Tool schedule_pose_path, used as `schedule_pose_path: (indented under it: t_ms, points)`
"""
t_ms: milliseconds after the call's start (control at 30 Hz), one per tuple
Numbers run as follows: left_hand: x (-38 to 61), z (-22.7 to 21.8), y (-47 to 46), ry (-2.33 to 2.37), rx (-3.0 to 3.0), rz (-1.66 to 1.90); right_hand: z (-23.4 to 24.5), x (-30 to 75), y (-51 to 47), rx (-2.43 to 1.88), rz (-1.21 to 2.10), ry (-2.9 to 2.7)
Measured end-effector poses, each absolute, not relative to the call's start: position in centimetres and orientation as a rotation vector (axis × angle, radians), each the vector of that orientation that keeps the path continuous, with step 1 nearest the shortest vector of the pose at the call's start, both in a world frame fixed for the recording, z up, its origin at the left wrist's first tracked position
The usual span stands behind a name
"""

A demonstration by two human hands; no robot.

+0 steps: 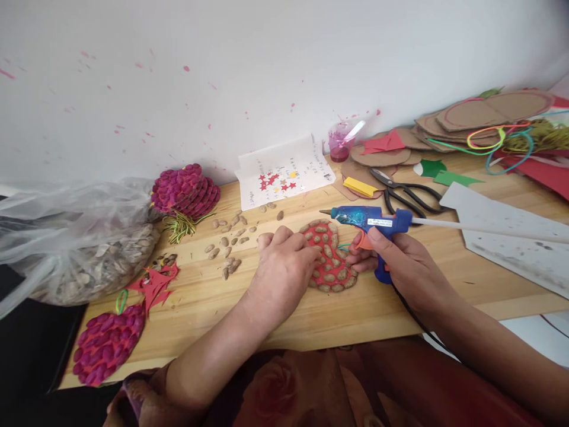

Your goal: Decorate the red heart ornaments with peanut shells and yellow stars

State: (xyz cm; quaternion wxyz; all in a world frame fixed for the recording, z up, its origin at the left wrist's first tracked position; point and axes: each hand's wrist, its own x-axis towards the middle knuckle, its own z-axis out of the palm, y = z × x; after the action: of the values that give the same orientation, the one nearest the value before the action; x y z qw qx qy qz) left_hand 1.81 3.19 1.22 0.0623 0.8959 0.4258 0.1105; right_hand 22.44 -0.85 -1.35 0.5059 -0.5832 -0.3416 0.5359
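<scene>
currently right hand closed round the blue glue gun, nozzle pointing left just above the red seed-covered shape, which lies flat on the wooden table. left hand palm-down, fingers pressing the shape's left side, gripping nothing. risks, as judged: nozzle close to those fingers, so a slip could burn them; a drip could trail glue strings across the shape's face.

One glue gun, one scissors (black-handled) — two purple seed ornaments.
</scene>
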Motion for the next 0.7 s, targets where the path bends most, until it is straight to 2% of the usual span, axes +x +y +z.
schedule_pose_path:
  t_ms: [500,700]
  points:
    - [1.9,-0.2,3.1,1.192,2.786,0.346,-1.6,22.3,-0.8,-1.386,1.301,-0.822]
    - [1.1,0.7,4.2,1.248,2.274,0.635,-1.8,22.9,-1.3,-1.319,1.299,-0.851]
